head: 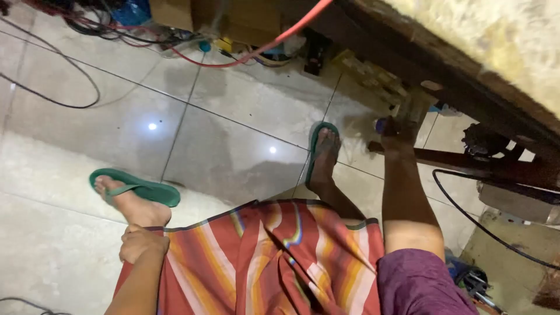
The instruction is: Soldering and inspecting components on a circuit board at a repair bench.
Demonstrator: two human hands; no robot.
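At the upper left of the frame, black cables loop over glossy pale floor tiles, and a blue package lies at the top edge beside brown cardboard boxes. Lower left, the left hand is curled loosely into a fist, resting on the hem of a striped red, orange and white skirt, just by a foot in a green rubber flip-flop. A red cable curves across the top centre. Right of centre, the right hand reaches down, closed around a small dark thing with a blue tip, right beside a dark wooden bar under a rough bench. A purple sleeve fills the lower right.
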